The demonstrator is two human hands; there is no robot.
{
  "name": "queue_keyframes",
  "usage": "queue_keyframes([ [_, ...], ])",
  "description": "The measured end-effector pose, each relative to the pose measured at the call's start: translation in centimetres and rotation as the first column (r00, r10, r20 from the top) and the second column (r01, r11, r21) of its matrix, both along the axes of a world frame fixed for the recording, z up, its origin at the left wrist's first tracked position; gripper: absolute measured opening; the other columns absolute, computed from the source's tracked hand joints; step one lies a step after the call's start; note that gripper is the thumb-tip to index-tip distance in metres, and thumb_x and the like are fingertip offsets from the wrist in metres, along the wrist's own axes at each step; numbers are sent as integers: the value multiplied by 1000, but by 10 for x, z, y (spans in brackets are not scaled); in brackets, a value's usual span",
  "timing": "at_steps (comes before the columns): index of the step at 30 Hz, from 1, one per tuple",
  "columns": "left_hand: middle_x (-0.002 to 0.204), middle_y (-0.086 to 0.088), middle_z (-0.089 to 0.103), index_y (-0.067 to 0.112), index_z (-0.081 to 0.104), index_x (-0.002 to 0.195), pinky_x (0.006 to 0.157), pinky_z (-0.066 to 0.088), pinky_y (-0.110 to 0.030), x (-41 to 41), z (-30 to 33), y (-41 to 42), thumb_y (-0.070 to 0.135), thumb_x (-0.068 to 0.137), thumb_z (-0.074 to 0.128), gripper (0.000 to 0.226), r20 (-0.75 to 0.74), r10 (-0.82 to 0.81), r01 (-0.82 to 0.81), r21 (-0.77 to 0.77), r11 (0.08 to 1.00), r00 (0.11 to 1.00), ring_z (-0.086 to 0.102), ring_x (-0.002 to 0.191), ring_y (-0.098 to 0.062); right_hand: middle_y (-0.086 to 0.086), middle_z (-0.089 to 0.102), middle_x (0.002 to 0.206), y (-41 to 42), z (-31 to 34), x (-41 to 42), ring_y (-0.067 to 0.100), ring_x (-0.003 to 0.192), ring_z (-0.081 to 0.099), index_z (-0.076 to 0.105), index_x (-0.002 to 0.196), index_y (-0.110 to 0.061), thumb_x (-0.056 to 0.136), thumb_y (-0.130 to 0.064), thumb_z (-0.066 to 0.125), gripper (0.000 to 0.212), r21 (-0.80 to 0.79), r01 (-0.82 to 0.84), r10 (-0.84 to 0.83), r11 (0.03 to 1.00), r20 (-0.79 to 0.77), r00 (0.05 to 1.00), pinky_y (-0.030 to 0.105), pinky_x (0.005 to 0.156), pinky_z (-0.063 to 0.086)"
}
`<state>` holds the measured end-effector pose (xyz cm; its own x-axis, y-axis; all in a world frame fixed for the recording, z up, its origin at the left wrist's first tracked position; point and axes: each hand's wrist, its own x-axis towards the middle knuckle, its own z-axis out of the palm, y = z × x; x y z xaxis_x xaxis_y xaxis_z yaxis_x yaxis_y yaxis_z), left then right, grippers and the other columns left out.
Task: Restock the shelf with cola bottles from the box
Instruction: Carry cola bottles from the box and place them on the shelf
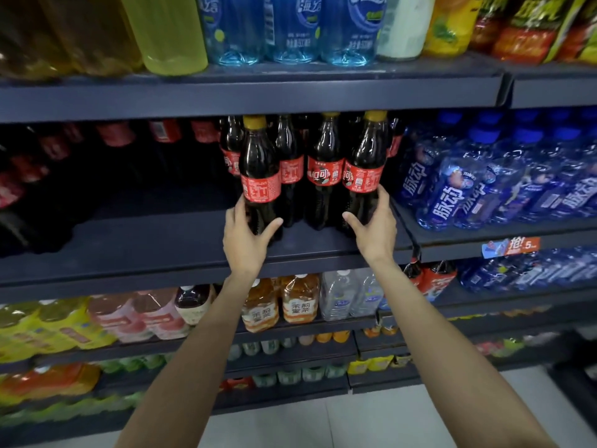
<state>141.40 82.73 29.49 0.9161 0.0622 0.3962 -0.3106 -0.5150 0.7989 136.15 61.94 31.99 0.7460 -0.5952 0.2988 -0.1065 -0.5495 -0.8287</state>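
Bottles of dark cola with red labels and yellow caps stand upright, long axis vertical, on the dark blue metal shelf (161,247). Left hand (247,236) grips the left front bottle (260,176); right hand (376,229) grips the right front bottle (363,169).

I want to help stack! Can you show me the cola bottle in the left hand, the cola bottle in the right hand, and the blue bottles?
Left cola bottle (260,189): head view, on its red label.
Right cola bottle (362,179): head view, on its red label.
Blue bottles (442,208): head view, on a front bottle's label.
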Motion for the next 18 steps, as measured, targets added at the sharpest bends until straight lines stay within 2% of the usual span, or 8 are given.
queue_keyframes([
  [4, 133, -5, 50, 20, 35, 144, 96, 48, -47, 6, 0, -3, 46, 79, 71, 79, -9, 19, -19, -56, 998, 1000, 52, 120, -24, 5, 41, 146, 0, 0, -2, 24, 134, 39, 21, 148, -20, 82, -23, 72, 83, -13, -11, 11, 1000, -35, 999, 40, 106, 37],
  [6, 137, -4, 49, 18, 32, 146, 99, 46, -43, 4, -2, -4, 41, 81, 72, 80, -29, 26, -28, -86, 996, 999, 50, 123, -21, 8, 35, 150, -1, -2, -4, 26, 137, 34, 13, 150, -17, 83, -27, 71, 89, -29, -40, 37, 999, -88, 995, 41, 108, 34],
  [8, 143, -4, 45, 16, 24, 149, 105, 42, -43, 1, -2, -6, 33, 83, 71, 83, -87, 10, -19, -101, 995, 996, 45, 129, -19, 12, 29, 152, -3, -3, -11, 30, 138, 29, 2, 151, -14, 85, -34, 67, 95, -84, -72, 57, 994, -172, 983, 41, 109, 31],
  [10, 150, -5, 37, 15, 16, 151, 111, 35, -46, -8, 2, -8, 29, 85, 69, 86, -171, -18, -1, -113, 994, 985, 37, 137, -21, 15, 26, 151, -4, -2, -23, 32, 138, 26, 0, 151, -11, 88, -36, 64, 93, -137, -96, 66, 986, -205, 976, 41, 109, 29],
  [14, 153, -4, 31, 17, 16, 151, 112, 32, -46, -59, 14, -20, 34, 87, 65, 82, -240, -29, -3, -132, 991, 970, 31, 140, -22, 15, 30, 148, -10, 2, -68, 32, 136, 28, 14, 150, -10, 90, -32, 61, 78, -222, -145, 109, 964, -168, 980, 40, 110, 28],
  [16, 152, 1, 31, 20, 22, 150, 111, 32, -36, -96, 21, -33, 33, 90, 62, 74, -245, -52, 17, -142, 990, 968, 31, 139, -18, 12, 38, 143, -18, 1, -97, 31, 131, 36, 28, 146, -12, 91, -30, 60, 66, -279, -159, 125, 947, -136, 983, 42, 106, 35],
  [18, 145, 5, 39, 23, 33, 144, 104, 35, -28, -133, 25, -52, 29, 92, 60, 59, -214, -100, 67, -156, 985, 972, 37, 133, -11, 10, 50, 133, -29, -4, -134, 29, 120, 47, 41, 140, -14, 92, -26, 59, 53, -349, -142, 118, 926, -90, 989, 40, 98, 42],
])
